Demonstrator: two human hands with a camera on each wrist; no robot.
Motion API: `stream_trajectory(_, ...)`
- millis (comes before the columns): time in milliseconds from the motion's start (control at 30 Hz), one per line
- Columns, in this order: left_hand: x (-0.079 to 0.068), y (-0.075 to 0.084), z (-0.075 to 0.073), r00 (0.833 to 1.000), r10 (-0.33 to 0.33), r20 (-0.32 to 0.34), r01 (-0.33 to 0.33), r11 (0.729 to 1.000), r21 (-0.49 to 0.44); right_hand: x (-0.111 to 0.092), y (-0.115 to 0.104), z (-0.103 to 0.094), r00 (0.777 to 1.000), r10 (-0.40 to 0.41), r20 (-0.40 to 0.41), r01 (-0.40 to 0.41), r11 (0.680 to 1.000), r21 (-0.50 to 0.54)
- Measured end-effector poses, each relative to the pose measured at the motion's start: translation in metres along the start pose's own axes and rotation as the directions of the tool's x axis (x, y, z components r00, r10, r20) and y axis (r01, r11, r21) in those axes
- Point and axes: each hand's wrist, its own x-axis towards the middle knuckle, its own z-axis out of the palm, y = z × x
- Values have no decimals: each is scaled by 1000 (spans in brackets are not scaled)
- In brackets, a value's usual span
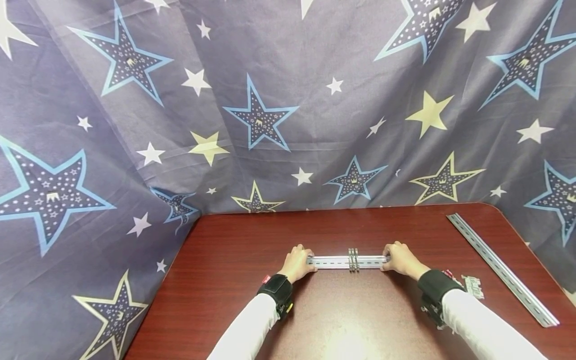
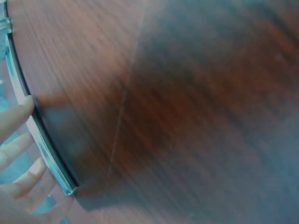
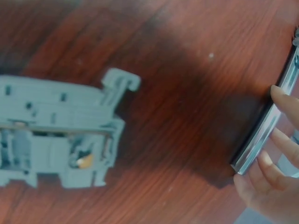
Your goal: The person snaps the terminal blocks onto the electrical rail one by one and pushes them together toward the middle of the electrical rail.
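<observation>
A short slotted metal DIN rail (image 1: 335, 266) lies crosswise near the middle of the table, with narrow grey terminal blocks (image 1: 353, 260) seated side by side on it, a little right of its centre. My left hand (image 1: 297, 263) grips the rail's left end, the thumb on the near edge and the fingers spread along the far side. At the right end my right hand (image 1: 402, 258) holds it the same way; the right wrist view shows the thumb on one edge of the rail (image 3: 259, 140) and the fingers across from it.
Beside my right wrist a loose grey terminal block (image 1: 473, 287) lies on the table, seen large in the right wrist view. A longer slotted rail (image 1: 501, 270) rests diagonally along the right side. A star-patterned curtain (image 1: 279, 170) hangs behind the red-brown table (image 1: 243, 240).
</observation>
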Motion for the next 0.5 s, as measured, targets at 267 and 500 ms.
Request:
stream_trajectory(267,13,0,-1,1000,-13,-3,13,1000,-24,14,7,-2,1000,-11,-2,11,1000,-13)
stream_trajectory(500,26,-5,0,999,-39,-22,38,998,-42,36,25,5,1000,-22,2,22,1000,-1)
